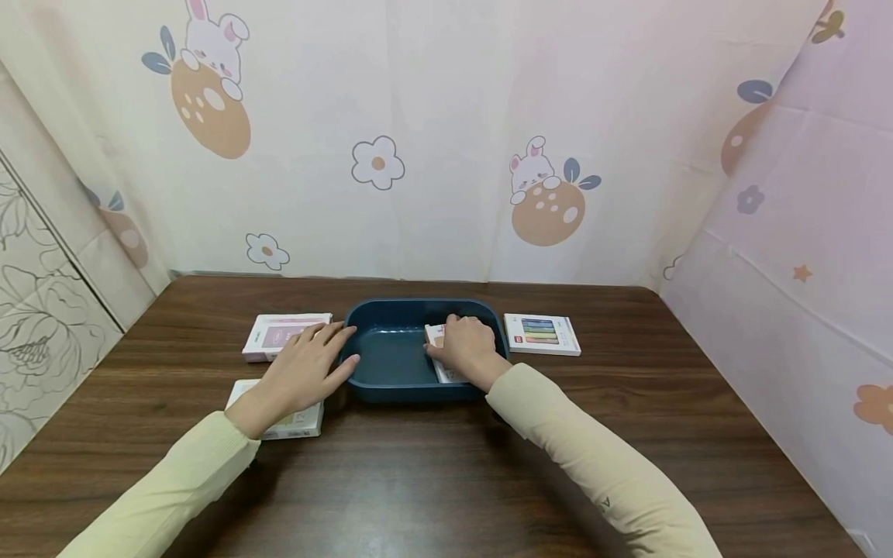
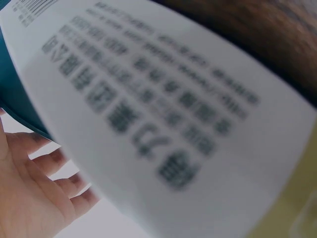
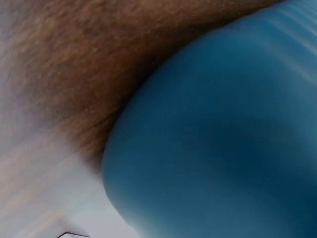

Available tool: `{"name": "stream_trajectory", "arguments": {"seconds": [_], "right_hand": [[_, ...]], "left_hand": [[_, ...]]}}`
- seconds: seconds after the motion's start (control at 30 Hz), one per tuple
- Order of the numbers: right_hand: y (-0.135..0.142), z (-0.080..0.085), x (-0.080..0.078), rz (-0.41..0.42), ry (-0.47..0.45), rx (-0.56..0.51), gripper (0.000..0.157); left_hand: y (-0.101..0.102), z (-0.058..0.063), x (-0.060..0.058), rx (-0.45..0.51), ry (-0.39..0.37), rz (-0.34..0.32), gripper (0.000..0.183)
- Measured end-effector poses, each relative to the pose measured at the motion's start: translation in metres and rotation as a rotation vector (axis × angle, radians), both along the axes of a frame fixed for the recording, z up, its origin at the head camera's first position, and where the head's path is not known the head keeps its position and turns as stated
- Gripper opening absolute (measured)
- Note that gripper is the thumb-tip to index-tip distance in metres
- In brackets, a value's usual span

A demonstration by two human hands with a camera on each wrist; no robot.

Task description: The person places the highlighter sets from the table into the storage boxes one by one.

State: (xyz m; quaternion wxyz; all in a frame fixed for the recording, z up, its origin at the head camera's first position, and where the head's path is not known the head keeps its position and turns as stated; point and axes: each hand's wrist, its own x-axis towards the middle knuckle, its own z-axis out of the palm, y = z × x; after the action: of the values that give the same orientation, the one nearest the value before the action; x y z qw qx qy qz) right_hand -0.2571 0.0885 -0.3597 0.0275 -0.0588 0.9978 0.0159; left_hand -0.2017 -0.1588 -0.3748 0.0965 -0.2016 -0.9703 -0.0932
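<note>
A dark blue tray (image 1: 394,394) lies on the table. My right hand (image 1: 470,349) reaches into its right half and grips a small white box (image 1: 446,373) with an orange-red print, its fingers partly hiding it. My left hand (image 1: 307,370) rests with relaxed fingers at the tray's left rim; the left wrist view shows those fingers (image 2: 42,153) spread. Under my left wrist lies a white and yellow box (image 1: 296,422), whose printed side fills much of the left wrist view. In the right wrist view the tray's outer wall (image 3: 213,139) hides the right hand.
Behind my left hand lies a white and pink box (image 1: 279,332). Right of the tray is a flat white box (image 1: 543,335) with coloured sticks pictured on it. A patterned curtain (image 1: 446,194) hangs behind the brown wooden table (image 1: 418,480).
</note>
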Motion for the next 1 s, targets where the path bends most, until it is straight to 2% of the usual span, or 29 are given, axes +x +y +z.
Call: {"name": "stream_trajectory", "arguments": {"seconds": [0.23,0.6,1.0], "right_hand": [[0.005,0.004,0.003,0.031,-0.012,0.006,0.071],[0.013,0.006,0.003,0.113,-0.047,-0.084,0.07],[0.012,0.004,0.004,0.073,-0.049,-0.087,0.069]], "left_hand": [[0.001,0.0,0.0,0.004,0.002,-0.001,0.057],[0.0,0.0,0.0,0.001,0.002,-0.001,0.058],[0.0,-0.001,-0.001,0.0,0.008,0.0,0.057]]}}
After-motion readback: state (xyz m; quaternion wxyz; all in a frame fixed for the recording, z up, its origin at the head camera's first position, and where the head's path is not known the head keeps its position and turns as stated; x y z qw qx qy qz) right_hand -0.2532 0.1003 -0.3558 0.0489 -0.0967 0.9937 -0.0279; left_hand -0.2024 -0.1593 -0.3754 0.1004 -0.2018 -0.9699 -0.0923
